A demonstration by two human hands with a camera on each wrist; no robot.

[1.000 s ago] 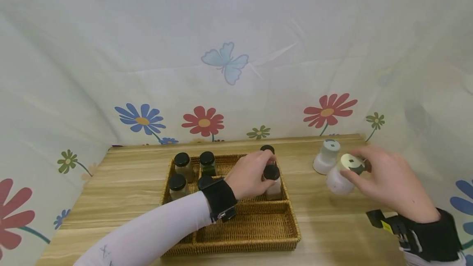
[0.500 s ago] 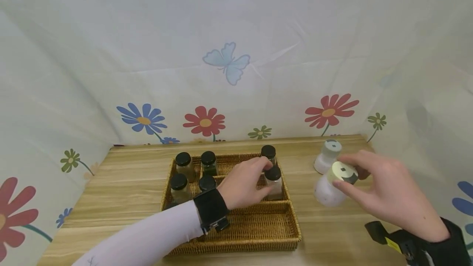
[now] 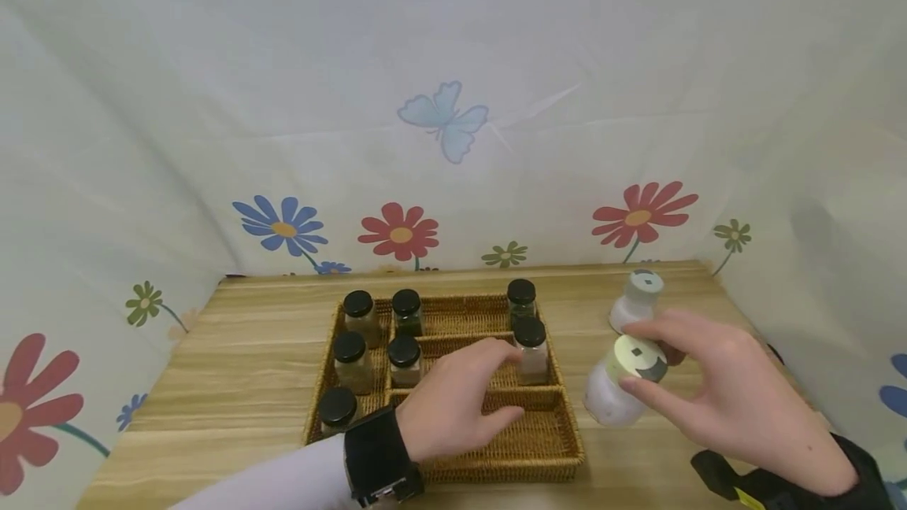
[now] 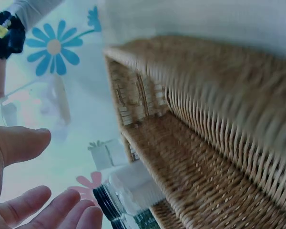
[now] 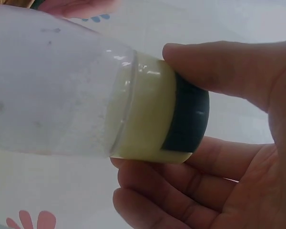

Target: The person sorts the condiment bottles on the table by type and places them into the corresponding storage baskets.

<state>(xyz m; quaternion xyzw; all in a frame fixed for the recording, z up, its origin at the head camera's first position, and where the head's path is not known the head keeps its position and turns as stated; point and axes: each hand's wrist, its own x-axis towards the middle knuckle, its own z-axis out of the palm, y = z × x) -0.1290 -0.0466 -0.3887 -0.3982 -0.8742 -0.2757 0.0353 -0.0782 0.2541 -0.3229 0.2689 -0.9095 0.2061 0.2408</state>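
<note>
My right hand (image 3: 730, 408) pinches the pale yellow and dark green cap of a whitish, translucent seasoning shaker (image 3: 611, 398), which is tilted beside the tray's right edge. The thumb and curled fingers sit on the cap (image 5: 148, 107) in the right wrist view. Over the wicker tray (image 3: 496, 471), my left hand (image 3: 453, 404) has its fingers loosely spread and holds nothing. Near its fingertips, a black-lidded glass jar (image 3: 531, 356) with white contents stands in the middle row's right end. That jar (image 4: 133, 188) also shows beyond the fingers in the left wrist view.
Another black-lidded jar (image 3: 521, 301) stands behind at the tray's back right. Several more jars, such as a green-filled one (image 3: 407, 315), fill the left side. A second shaker (image 3: 636, 301) with a pale bluish cap stands on the wooden table (image 3: 234, 384). A flower-print sheet hangs behind.
My left hand has let go of the white-filled jar and drawn back toward the left and front. My right hand has carried the yellow-capped shaker left and nearer.
</note>
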